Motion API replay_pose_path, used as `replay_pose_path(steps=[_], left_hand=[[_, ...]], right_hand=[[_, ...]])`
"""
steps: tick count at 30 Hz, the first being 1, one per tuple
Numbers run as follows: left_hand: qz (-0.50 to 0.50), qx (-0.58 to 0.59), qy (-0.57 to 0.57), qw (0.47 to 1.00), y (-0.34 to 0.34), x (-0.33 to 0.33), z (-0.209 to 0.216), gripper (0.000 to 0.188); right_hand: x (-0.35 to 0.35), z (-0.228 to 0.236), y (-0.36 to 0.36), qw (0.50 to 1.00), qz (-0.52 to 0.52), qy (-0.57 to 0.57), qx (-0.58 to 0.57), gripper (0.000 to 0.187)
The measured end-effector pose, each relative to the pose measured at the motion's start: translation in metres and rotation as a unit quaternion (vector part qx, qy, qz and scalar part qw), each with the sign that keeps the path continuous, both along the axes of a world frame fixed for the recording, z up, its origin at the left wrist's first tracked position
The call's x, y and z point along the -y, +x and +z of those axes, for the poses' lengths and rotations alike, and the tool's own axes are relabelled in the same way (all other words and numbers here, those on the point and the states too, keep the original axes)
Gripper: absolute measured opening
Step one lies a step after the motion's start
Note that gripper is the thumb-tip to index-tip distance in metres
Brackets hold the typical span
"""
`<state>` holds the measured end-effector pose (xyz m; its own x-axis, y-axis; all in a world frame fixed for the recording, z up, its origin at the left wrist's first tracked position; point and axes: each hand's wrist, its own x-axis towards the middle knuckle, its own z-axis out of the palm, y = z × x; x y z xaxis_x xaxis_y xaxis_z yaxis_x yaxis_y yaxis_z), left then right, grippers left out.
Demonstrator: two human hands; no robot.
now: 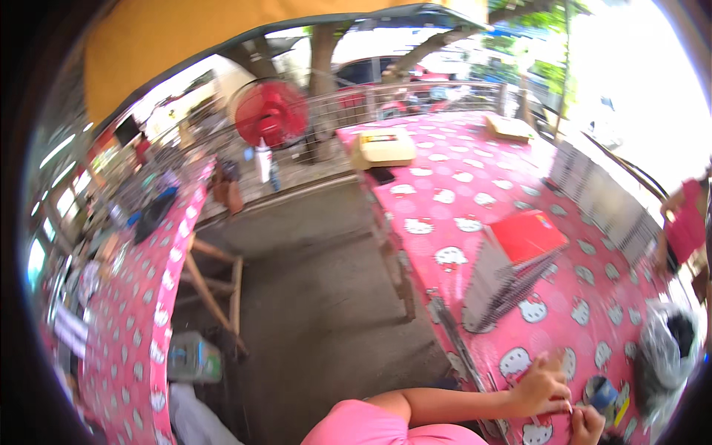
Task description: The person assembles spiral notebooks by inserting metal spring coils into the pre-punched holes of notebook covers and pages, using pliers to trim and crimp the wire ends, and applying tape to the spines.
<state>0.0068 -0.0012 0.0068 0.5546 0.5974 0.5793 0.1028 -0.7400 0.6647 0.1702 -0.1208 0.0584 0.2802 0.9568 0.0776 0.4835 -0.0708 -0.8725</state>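
My left hand (pixel 543 387) is at the lower right, low over the pink patterned tablecloth (pixel 486 365), its fingers bent and drawn together. Close beside it, my right hand (pixel 587 424) is partly cut off by the lower edge, with thumb and finger pinched. The fingertips of both hands nearly meet; anything between them is too small and blurred to name. Just right of the hands are a small blue round object (pixel 601 391) and a yellow strip-like tool (pixel 621 412). Beyond them stands a stack of spiral-bound notebooks (pixel 498 285), a red cover (pixel 528 236) on top.
A row of spiral-bound notebooks (pixel 602 199) lines the table's right side, near a clear plastic bag (pixel 665 356) with dark contents. Long metal bars (pixel 456 343) lie along the left edge. Farther off are a yellowish box (pixel 386 148), a red fan (pixel 272 115) and a person in pink (pixel 687 219).
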Motion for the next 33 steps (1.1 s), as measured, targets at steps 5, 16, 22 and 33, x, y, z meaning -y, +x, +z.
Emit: replay_pose_path(steps=[5, 16, 22, 33], left_hand=[[0.041, 0.040, 0.013, 0.998, 0.015, 0.001, -0.018, 0.019], [0.019, 0.022, -0.003, 1.000, 0.018, -0.007, -0.025, 0.023], [0.028, 0.032, 0.016, 0.999, 0.021, -0.007, -0.031, 0.020], [-0.017, -0.038, 0.021, 0.999, 0.011, -0.007, -0.012, 0.019]], right_hand=[[-0.009, 0.001, -0.033, 0.956, -0.055, 0.126, 0.258, 0.015], [-0.016, 0.006, -0.039, 0.948, -0.038, 0.141, 0.282, 0.018], [-0.020, 0.007, -0.043, 0.954, -0.028, 0.136, 0.266, 0.016], [-0.023, -0.006, -0.040, 0.941, -0.090, 0.166, 0.280, 0.011]])
